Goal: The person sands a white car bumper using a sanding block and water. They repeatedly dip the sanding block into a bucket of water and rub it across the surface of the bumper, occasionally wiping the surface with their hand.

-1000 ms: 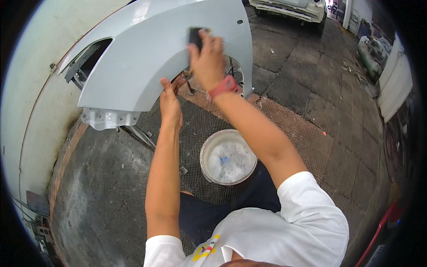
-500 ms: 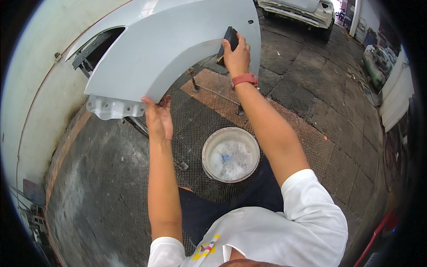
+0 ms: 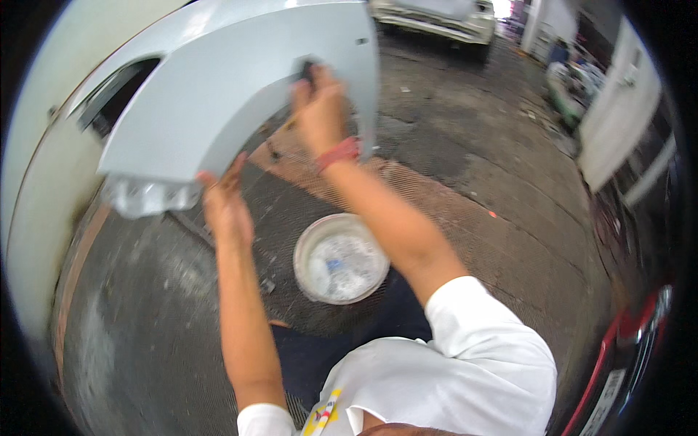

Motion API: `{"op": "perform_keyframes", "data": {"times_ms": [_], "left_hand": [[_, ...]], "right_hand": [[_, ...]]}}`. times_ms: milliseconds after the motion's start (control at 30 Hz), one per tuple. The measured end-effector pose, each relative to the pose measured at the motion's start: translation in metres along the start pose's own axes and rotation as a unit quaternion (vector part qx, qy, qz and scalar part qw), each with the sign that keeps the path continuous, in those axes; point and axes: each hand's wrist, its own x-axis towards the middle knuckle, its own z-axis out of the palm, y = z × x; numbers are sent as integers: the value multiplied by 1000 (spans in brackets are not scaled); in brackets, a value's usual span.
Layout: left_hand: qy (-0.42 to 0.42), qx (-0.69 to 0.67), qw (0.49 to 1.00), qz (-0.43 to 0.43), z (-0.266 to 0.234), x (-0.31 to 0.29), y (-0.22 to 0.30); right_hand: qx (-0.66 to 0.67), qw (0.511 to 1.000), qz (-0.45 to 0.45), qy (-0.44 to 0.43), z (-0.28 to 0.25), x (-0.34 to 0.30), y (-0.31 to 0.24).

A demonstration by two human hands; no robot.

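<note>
- Nearest you, a round off-white bucket (image 3: 313, 243) of pale, foamy liquid (image 3: 352, 251) stands on the dark ribbed floor (image 3: 167, 298);
- Your left hand (image 3: 229, 207) is half open, its thumb at the lower corner of the curved, pale grey car fender (image 3: 240, 73); I cannot tell how firmly it grips;
- Your right hand (image 3: 322, 112), blurred, curls round a dark block (image 3: 308, 70) beside the fender's wheel-arch edge;
- Far beyond stands a white vehicle (image 3: 436, 25).
</note>
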Motion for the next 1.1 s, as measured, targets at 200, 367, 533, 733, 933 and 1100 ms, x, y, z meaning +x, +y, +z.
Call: {"op": "perform_keyframes", "data": {"times_ms": [200, 367, 533, 733, 933, 1100], "left_hand": [[24, 26, 999, 16, 6, -9, 10], [18, 21, 1000, 1, 15, -6, 11], [-1, 53, 998, 12, 0, 6, 20], [-9, 12, 1000, -4, 10, -11, 4], [-2, 21, 1000, 20, -7, 0, 5], [-46, 83, 995, -18, -3, 0, 8]], "right_hand": [[-9, 1000, -20, -6, -1, -11, 21], [25, 998, 57, -11, 1, -4, 0], [-19, 995, -93, 14, 7, -10, 11], [11, 1000, 18, 7, 7, -30, -16], [6, 968, -249, -30, 6, -78, -52], [0, 997, 70, 13, 5, -4, -18]]}}
